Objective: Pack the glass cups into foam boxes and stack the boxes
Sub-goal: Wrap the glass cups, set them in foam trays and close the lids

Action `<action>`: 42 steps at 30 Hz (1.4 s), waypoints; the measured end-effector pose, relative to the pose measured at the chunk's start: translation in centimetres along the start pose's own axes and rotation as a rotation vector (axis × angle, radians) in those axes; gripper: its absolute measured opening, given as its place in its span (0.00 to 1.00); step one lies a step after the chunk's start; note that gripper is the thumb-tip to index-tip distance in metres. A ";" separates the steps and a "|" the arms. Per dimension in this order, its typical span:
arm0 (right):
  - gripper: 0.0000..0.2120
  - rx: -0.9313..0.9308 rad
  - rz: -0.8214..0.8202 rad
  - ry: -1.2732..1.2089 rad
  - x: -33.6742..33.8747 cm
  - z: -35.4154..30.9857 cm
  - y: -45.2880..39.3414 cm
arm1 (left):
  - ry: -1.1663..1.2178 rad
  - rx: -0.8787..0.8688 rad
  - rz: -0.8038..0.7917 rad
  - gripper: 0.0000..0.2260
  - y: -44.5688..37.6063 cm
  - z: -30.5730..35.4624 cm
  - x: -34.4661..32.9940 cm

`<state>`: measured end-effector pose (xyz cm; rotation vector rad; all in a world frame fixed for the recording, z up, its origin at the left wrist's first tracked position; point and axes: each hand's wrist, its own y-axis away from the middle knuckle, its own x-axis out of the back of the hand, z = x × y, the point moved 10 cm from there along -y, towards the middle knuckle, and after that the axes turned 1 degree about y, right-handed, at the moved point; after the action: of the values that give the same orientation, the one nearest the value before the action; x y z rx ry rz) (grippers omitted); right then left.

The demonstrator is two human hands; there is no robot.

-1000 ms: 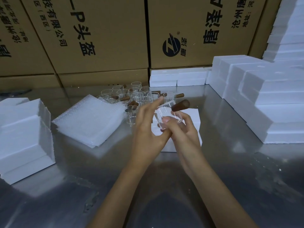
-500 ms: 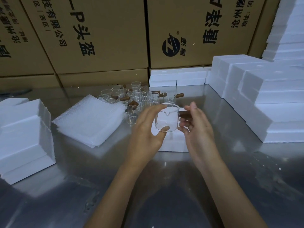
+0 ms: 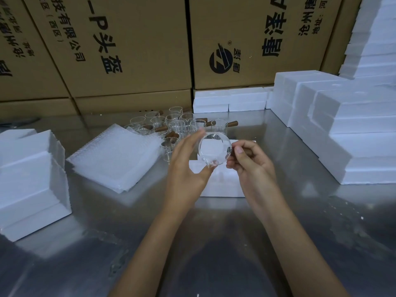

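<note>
I see the glass cup (image 3: 215, 151) held up between both hands over the middle of the worktop (image 3: 214, 243), tipped so its round mouth or base faces me (I cannot tell which). The left hand (image 3: 188, 166) cradles it, thumb under the lower rim and fingers spread along the far side. The right hand (image 3: 249, 161) has its fingers curled around the cup's brown handle, which is mostly hidden in the grip.

Directly below the cup lies a white foam box (image 3: 222, 183), flat on the worktop; the hands cover much of it, so I cannot see what it holds. Behind it, toward the far edge, stands a cluster of loose glass cups (image 3: 171, 125) with brown handles, upright and close together. Left of those sits a pile of bubble-wrap sheets (image 3: 115, 159).

Along the right edge, stacked foam boxes (image 3: 347, 125) rise in steps, and a low row of foam pieces (image 3: 231, 99) lines the far edge against the cardboard cartons (image 3: 132, 46). At the left edge are more foam boxes (image 3: 30, 179). The near half of the worktop, around my forearms, is bare steel.
</note>
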<state>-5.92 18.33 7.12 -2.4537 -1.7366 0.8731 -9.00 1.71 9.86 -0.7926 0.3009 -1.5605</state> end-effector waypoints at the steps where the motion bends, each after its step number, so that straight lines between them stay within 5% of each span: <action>1: 0.07 -0.005 -0.011 -0.002 -0.1 0.0 0.0 | 0.030 0.000 -0.003 0.31 0.0 0.0 0.0; 11: 0.04 0.066 -0.081 0.421 -1.6 -0.3 0.8 | 0.426 0.198 0.077 0.23 -0.2 -1.6 0.7; 16: 0.09 0.023 -0.094 0.606 -2.1 1.0 1.2 | 0.324 0.243 0.155 0.24 0.0 -1.9 1.3; 23: 0.10 -0.110 -0.106 0.517 -1.6 1.9 1.1 | 0.336 0.296 0.063 0.20 -0.2 -2.2 0.9; 25: 0.08 -0.064 -0.001 0.561 -0.6 1.3 0.8 | 0.227 0.359 0.141 0.18 -0.8 -3.8 3.3; 28: 0.05 0.024 0.128 0.619 0.5 0.1 0.6 | -0.315 0.371 0.259 0.12 -2.5 -6.6 9.5; 31: 0.05 0.045 0.202 0.645 1.2 -0.3 0.7 | -0.643 0.585 0.117 0.18 -3.2 -11.7 12.9; 36: 0.06 0.047 0.241 0.652 1.6 -0.5 0.9 | -0.732 0.615 -0.047 0.07 -3.9 -15.1 14.4; 42: 0.06 -0.037 0.208 0.565 1.4 0.8 0.8 | -0.518 0.470 0.253 0.08 -2.9 -12.5 15.7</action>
<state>-5.20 19.03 5.60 -2.5854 -1.3260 0.1136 -18.59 -15.91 7.38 -0.7200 -0.3258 -1.0775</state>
